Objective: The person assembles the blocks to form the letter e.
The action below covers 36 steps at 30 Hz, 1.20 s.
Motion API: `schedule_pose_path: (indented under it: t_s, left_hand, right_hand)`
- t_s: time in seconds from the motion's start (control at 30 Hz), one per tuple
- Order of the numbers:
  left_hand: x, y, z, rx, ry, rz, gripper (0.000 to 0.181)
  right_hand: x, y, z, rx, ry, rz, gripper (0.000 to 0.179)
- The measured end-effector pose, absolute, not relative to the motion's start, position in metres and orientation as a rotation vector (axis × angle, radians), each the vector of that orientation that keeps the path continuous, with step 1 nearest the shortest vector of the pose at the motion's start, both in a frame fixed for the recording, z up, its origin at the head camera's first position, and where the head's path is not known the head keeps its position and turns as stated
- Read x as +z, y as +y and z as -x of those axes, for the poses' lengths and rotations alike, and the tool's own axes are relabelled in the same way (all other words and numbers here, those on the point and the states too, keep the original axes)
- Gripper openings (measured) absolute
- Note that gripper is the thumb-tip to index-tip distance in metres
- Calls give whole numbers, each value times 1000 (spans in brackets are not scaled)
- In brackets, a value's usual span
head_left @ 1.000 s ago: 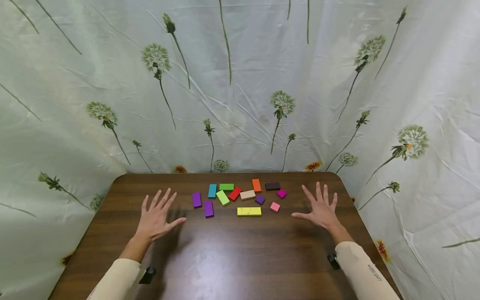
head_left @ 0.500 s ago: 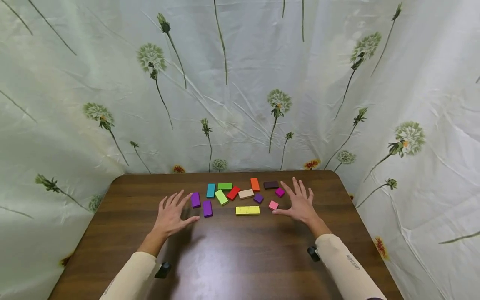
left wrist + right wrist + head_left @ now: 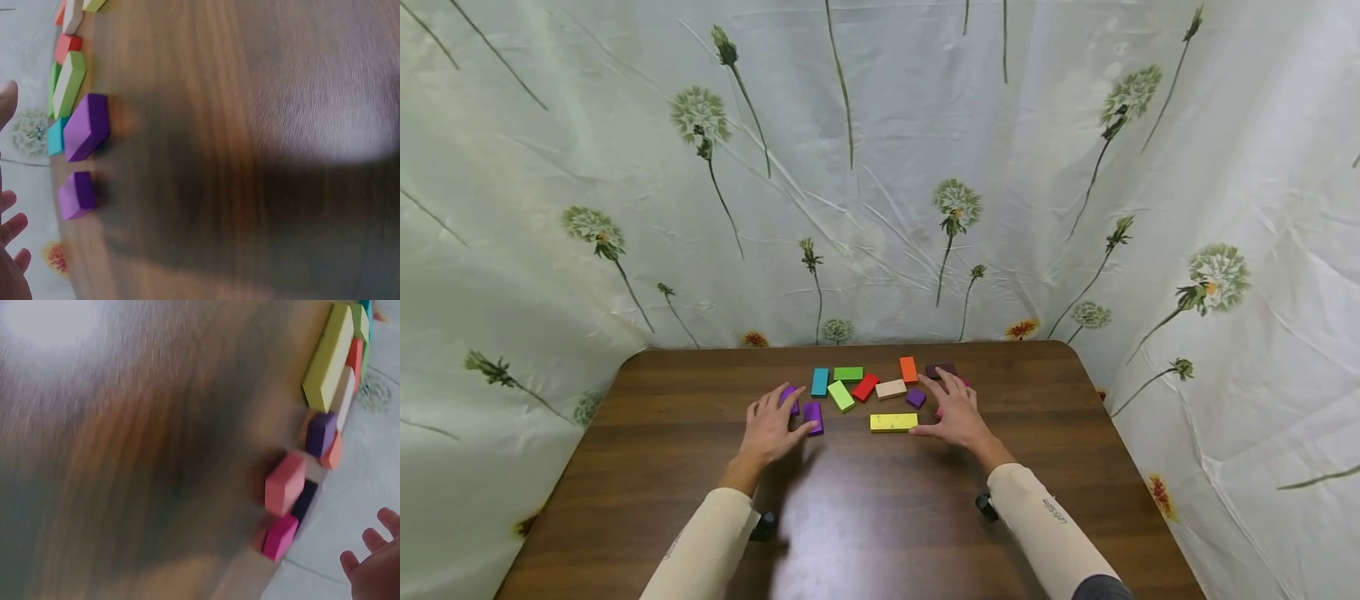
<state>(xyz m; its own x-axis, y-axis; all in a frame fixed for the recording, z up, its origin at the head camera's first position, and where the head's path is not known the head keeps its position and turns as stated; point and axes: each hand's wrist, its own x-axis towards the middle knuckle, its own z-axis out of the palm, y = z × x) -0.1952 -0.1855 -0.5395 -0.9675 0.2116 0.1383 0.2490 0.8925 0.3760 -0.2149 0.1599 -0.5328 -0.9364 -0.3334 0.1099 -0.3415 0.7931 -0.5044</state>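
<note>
My left hand (image 3: 770,430) hovers at the left end of a scatter of coloured blocks, fingers spread. Beneath and beside it lie two purple blocks, the nearer purple block (image 3: 814,419) by the thumb and the farther purple block (image 3: 76,195) partly hidden in the head view. My right hand (image 3: 958,414), also spread, is over the right end, its thumb near the yellow block (image 3: 893,423). It partly covers the pink block (image 3: 285,483), the magenta block (image 3: 280,538) and the dark block (image 3: 936,369). Neither hand grips anything; the wrist views show both above the blocks.
Between the hands lie a blue block (image 3: 820,382), a green block (image 3: 848,374), a lime block (image 3: 841,396), a red block (image 3: 866,387), a beige block (image 3: 891,389), an orange block (image 3: 908,370) and a dark purple block (image 3: 915,398). A flowered curtain (image 3: 880,208) hangs behind the brown table (image 3: 880,525).
Both hands have moved inward toward each other, from the table's sides to over the ends of the block scatter. The blocks have stayed in place.
</note>
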Motion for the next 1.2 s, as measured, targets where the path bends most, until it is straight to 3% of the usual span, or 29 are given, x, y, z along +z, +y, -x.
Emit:
schedule_pose_path:
  t_s: [0.2, 0.6, 1.2]
  left_hand:
    - [-550, -173, 199, -649, -3012, 321, 71]
    - [-567, -157, 206, -764, -2947, 293, 48]
    - [-570, -153, 208, -945, -2977, 178, 51]
  right_hand:
    - [-545, 146, 217, 867, -2962, -617, 88]
    - [-560, 131, 220, 953, -2932, -737, 63]
    - [-576, 118, 223, 893, -2966, -800, 41]
